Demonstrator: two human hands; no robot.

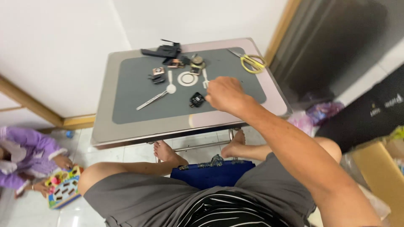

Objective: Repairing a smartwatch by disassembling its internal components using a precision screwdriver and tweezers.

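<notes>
My right hand (226,95) reaches over a small metal table (105,126) covered by a grey mat (130,90). Its fingers are curled, close to a small white strip (205,78) and just right of a small black square part (196,99); whether it grips anything is unclear. On the mat lie a white ring (187,79), a long white strap piece (155,97), a rose-gold square case (158,71), a round brass part (197,61) and black straps (164,51). My left hand is out of sight.
Yellow-handled scissors (251,62) lie at the mat's far right corner. My bare feet rest under the table on a blue stool (212,172). A person in purple (25,155) sits on the floor at left with a colourful toy (63,187). Cardboard box (381,172) at right.
</notes>
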